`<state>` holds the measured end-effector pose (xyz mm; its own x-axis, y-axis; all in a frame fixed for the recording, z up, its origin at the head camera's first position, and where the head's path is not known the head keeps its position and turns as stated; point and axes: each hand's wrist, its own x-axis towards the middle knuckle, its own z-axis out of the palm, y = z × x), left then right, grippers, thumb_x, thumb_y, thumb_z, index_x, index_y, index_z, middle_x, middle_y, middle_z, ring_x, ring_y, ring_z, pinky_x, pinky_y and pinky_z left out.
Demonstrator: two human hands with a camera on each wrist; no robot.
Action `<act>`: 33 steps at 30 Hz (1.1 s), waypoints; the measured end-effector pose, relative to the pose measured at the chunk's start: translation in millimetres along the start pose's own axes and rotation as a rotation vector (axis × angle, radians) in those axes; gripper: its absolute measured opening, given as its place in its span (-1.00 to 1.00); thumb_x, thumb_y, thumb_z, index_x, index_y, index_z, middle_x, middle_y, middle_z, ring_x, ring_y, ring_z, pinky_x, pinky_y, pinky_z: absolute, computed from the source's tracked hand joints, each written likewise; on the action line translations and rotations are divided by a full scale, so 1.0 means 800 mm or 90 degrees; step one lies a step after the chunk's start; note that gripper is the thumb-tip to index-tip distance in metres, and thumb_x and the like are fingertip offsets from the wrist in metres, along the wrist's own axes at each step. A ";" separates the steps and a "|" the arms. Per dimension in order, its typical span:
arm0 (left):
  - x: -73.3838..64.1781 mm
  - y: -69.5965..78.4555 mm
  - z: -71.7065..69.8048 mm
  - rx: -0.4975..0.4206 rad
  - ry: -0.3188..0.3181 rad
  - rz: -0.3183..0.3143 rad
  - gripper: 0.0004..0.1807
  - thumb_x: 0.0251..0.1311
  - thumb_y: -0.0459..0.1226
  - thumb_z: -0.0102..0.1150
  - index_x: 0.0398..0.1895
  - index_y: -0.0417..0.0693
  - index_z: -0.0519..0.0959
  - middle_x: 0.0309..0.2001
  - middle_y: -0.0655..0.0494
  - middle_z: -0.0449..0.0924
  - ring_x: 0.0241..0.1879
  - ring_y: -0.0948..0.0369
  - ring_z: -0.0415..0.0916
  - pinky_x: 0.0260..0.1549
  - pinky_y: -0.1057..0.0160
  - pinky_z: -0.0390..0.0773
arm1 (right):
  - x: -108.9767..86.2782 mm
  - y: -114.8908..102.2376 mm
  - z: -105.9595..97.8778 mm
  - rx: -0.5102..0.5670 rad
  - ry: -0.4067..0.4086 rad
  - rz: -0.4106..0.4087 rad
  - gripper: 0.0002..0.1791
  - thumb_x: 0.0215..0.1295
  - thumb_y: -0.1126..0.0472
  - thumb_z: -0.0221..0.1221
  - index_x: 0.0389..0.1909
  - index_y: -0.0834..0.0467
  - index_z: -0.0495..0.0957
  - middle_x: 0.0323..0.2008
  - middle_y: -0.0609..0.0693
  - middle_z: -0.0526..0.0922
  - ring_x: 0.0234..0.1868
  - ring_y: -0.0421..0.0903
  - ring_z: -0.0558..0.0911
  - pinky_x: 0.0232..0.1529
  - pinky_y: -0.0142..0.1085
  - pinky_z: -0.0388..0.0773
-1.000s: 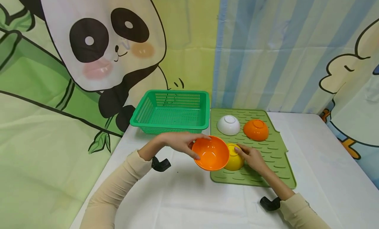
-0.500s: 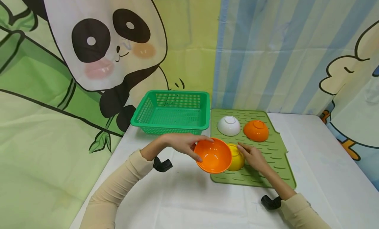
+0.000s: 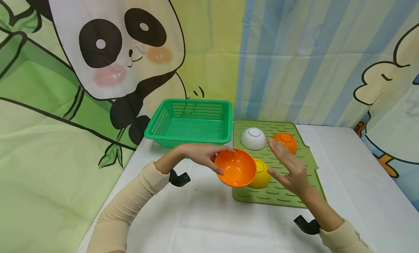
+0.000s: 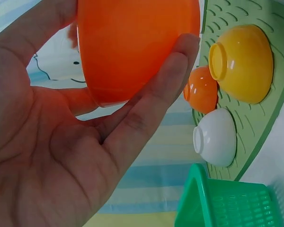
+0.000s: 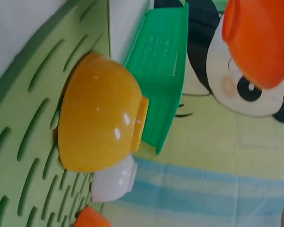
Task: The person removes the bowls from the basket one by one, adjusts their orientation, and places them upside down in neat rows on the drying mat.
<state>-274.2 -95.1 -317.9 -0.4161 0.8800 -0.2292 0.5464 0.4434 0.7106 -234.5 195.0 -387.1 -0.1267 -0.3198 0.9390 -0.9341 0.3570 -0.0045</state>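
In the head view my left hand (image 3: 203,155) holds an orange bowl (image 3: 236,168) by its rim, thumb and fingers around its left side. The bowl is tilted, its inside facing the camera, and it is raised above the table. Behind its right edge a yellow bowl (image 3: 263,176) sits upside down on a green ridged mat (image 3: 275,197). My right hand (image 3: 294,172) is above the mat to the right of the yellow bowl, fingers extended, holding nothing. In the right wrist view the yellow bowl (image 5: 99,116) stands apart from any finger.
An upside-down white bowl (image 3: 253,139) and a second orange bowl (image 3: 288,139) rest at the back of the mat; the right fingers partly overlap the latter. A green plastic basket (image 3: 188,140) stands left of the mat. A printed curtain (image 3: 275,56) hangs behind the table.
My right hand has let go of the yellow bowl's base, lifting off and moving to the right with its fingers spread. The left hand and its orange bowl have shifted only slightly.
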 end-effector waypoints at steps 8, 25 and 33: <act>-0.002 0.010 -0.007 -0.042 -0.004 0.012 -0.29 0.14 -0.22 0.25 0.32 -0.08 0.16 0.22 0.05 0.23 0.04 0.20 0.35 -0.11 0.32 0.51 | 0.014 -0.037 0.021 -0.062 -0.039 -0.235 -0.16 0.12 -0.22 0.19 0.08 0.48 0.41 0.03 0.34 0.49 0.13 0.14 0.45 0.17 -0.09 0.30; 0.001 0.023 -0.008 -0.061 -0.023 0.037 -0.29 0.15 -0.24 0.24 0.32 -0.13 0.14 0.16 0.07 0.28 -0.10 0.23 0.49 -0.10 0.30 0.51 | -0.005 -0.027 0.043 -0.093 -0.033 -0.273 -0.56 0.35 0.17 0.06 0.04 0.47 0.35 0.06 0.34 0.43 0.21 0.11 0.37 0.21 -0.12 0.25; 0.002 0.024 -0.006 -0.071 -0.024 0.028 -0.28 0.15 -0.24 0.23 0.33 -0.10 0.14 0.17 0.10 0.28 -0.03 0.27 0.44 -0.07 0.31 0.49 | -0.008 -0.026 0.046 -0.103 -0.009 -0.268 -0.61 0.36 0.20 0.04 0.02 0.46 0.37 0.05 0.34 0.46 0.19 0.11 0.39 0.20 -0.15 0.26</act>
<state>-268.3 -86.0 -301.4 -0.3648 0.9049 -0.2194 0.4788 0.3844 0.7893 -226.7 157.7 -405.8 0.2472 -0.4783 0.8427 -0.8410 0.3261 0.4318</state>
